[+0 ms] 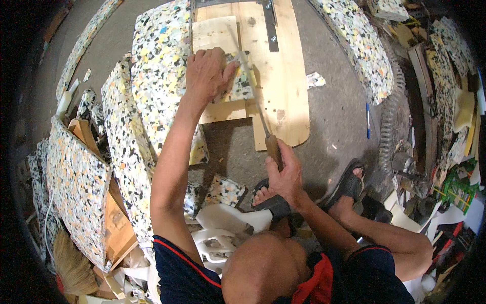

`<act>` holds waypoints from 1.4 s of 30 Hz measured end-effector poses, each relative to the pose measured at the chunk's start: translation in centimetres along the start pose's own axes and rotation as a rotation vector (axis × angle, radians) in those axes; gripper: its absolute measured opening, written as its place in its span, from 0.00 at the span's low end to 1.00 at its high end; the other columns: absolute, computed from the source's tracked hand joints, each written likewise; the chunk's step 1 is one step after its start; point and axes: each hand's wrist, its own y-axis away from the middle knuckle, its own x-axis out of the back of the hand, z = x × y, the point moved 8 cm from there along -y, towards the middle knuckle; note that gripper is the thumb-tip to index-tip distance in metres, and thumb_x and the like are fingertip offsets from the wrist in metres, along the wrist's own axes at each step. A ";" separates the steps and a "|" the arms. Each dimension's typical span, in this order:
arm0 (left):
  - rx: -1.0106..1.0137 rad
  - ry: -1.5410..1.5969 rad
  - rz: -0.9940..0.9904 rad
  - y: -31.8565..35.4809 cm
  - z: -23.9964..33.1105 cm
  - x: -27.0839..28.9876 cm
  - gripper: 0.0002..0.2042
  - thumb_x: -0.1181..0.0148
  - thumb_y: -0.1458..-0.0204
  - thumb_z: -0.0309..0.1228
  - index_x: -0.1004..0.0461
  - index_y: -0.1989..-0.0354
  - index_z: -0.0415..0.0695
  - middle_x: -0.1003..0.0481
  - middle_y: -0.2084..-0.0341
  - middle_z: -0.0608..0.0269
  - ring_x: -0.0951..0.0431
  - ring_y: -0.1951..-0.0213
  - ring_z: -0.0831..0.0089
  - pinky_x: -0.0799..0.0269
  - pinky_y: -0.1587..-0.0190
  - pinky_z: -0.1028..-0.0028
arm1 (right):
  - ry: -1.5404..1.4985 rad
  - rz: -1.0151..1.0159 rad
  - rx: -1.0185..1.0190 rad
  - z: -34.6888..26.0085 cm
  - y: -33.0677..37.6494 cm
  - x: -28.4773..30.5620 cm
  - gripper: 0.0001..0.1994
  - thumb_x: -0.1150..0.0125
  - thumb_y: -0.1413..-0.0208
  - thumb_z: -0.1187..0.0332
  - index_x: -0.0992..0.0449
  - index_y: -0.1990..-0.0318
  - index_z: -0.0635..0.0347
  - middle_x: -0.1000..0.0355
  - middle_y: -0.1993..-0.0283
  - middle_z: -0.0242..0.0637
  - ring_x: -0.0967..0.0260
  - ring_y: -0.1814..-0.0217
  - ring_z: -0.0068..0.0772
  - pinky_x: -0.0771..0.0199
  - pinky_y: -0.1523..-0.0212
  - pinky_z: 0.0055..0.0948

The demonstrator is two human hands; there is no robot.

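Note:
On a pale wooden board (pixel 283 96) lies a small piece of speckled foam (pixel 239 90), with a flat light wooden block (pixel 215 33) just beyond it. My left hand (pixel 206 76) presses down on the foam piece, its fingers bent over the far side and its thumb angled out toward the blade. In my right hand (pixel 286 175) is a long, thin knife (pixel 259 109), gripped by its wooden handle. The blade slants up and leftward along the foam's right side; whether it is cutting in, I cannot tell.
A large speckled foam slab (pixel 159 66) adjoins the board's left side. A dark metal strip (pixel 272 30) is fixed on the board. More foam (pixel 78 187) crowds the left, near a straw broom (pixel 76 263). Rightward lie a blue pen (pixel 368 121) and a ribbed hose (pixel 389 126).

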 end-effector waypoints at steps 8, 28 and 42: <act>0.246 -0.055 -0.007 1.9 -0.7 1.6 0.17 0.44 0.38 0.48 0.25 0.61 0.44 0.24 0.68 0.53 0.25 0.61 0.51 0.36 0.59 0.52 | -0.091 -0.168 -0.072 1.5 -0.6 1.6 0.29 0.50 0.36 0.75 0.42 0.26 0.64 0.23 0.64 0.47 0.24 0.69 0.37 0.24 0.63 0.36; 0.442 -0.289 0.102 3.9 0.0 -0.4 0.16 0.51 0.34 0.43 0.24 0.47 0.49 0.24 0.56 0.56 0.28 0.47 0.55 0.51 0.38 0.33 | 0.094 -0.358 0.145 -0.2 -3.0 2.0 0.29 0.48 0.39 0.78 0.38 0.28 0.61 0.28 0.60 0.55 0.26 0.61 0.56 0.25 0.56 0.44; 0.434 -0.293 0.132 3.8 0.3 -0.3 0.15 0.52 0.33 0.44 0.24 0.51 0.49 0.24 0.58 0.54 0.28 0.48 0.51 0.51 0.38 0.33 | 0.107 -0.319 0.236 -0.9 -4.6 0.8 0.30 0.46 0.37 0.75 0.41 0.27 0.59 0.26 0.60 0.55 0.25 0.61 0.57 0.23 0.59 0.47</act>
